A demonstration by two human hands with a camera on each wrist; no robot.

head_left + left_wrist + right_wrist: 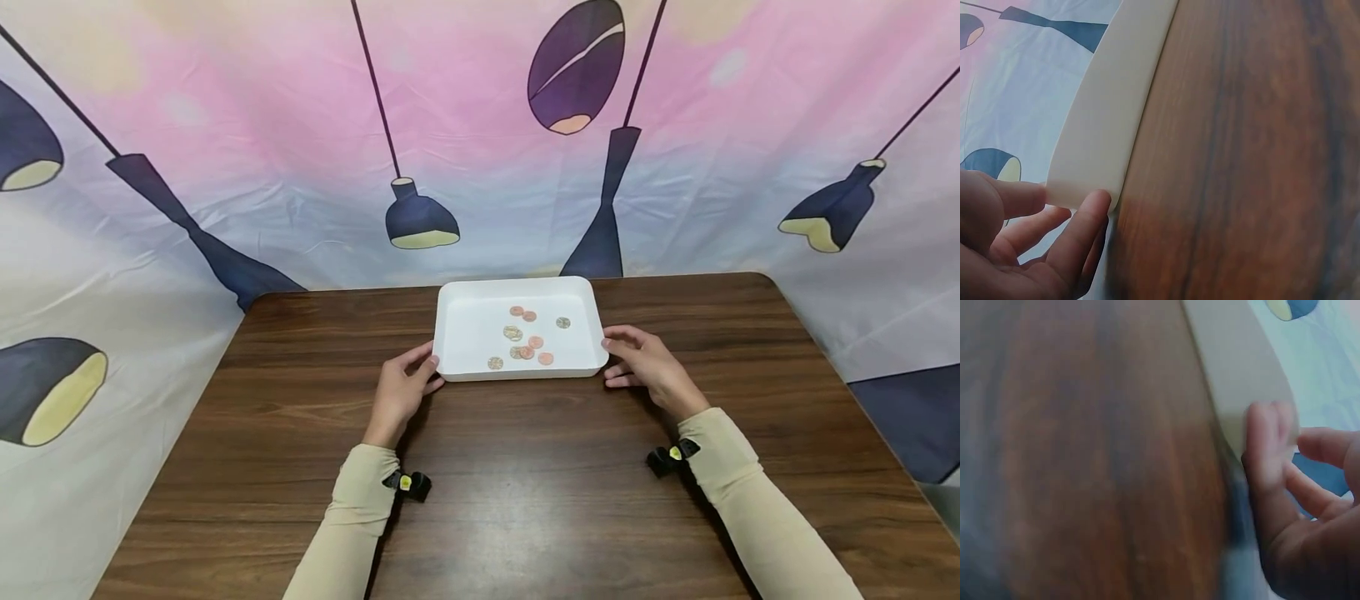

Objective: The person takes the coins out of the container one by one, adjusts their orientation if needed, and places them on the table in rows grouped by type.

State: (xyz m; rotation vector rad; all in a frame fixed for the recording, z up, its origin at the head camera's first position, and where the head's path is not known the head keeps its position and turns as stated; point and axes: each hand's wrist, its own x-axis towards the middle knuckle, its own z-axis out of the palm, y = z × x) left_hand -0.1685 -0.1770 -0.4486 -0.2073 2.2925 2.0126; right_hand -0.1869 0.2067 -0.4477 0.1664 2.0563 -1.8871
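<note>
A shallow white tray [517, 286] sits on the dark wooden table [525, 483], holding several copper and silver coins [527, 337]. My left hand [420, 377] touches the tray's near left corner with relaxed, fairly straight fingers. In the left wrist view the tray's wall [1110, 106] meets the fingertips [1094, 203] of my left hand [1029, 244]. My right hand [626, 360] rests against the near right corner. In the blurred right wrist view its fingers [1266, 434] press on the tray's side [1235, 369].
A printed cloth backdrop with dark lamp shapes [420, 221] rises behind and to both sides of the table. Bare wood lies in front of the tray and to its left and right. Small black wrist cameras [408, 483] sit on both sleeves.
</note>
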